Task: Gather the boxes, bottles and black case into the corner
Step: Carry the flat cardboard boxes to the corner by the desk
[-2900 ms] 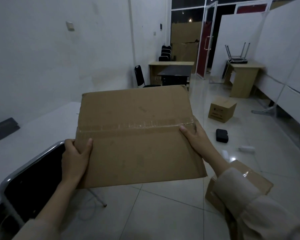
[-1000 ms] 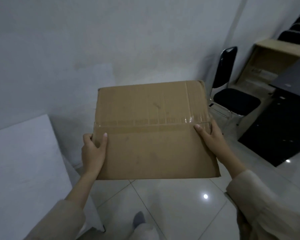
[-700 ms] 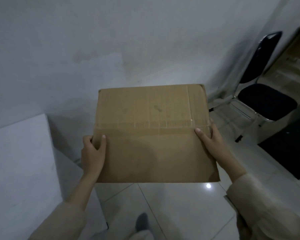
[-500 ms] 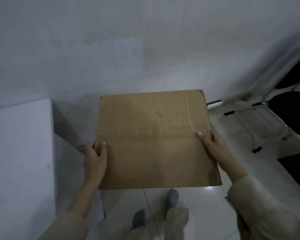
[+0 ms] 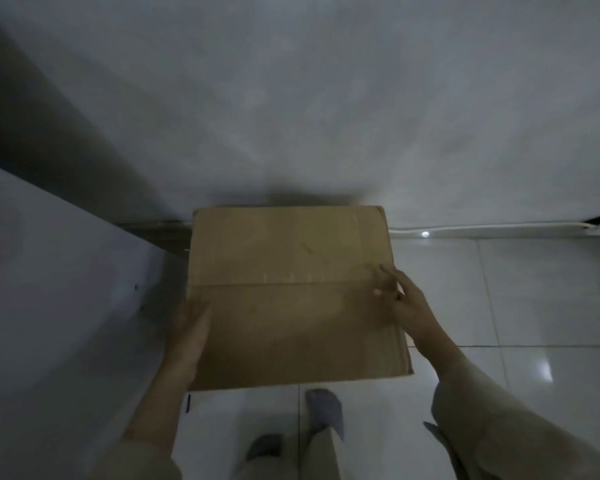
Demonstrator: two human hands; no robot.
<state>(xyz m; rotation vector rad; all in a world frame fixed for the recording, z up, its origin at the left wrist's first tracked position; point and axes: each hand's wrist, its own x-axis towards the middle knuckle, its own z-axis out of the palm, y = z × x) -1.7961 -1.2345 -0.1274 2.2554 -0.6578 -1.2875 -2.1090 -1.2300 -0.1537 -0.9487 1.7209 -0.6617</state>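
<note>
I look down on one brown cardboard box with a taped seam, low by the foot of the white wall. It sits in the corner between the wall and a white panel. My left hand lies flat along the box's left side, fingers pointing forward, blurred. My right hand is at the right edge, its straight, spread fingers and thumb touching the top face. I cannot tell whether the box rests on the floor. No bottles or black case are in view.
A white table or panel fills the left side, close against the box. The white wall is straight ahead, with a skirting line and cable at its base. Glossy floor tiles spread to the right. My socked feet stand just behind the box.
I have carried the box to the wall and lowered it into the corner as my view tipped down. My right fingers have come onto the top, and my left thumb no longer hooks over it.
</note>
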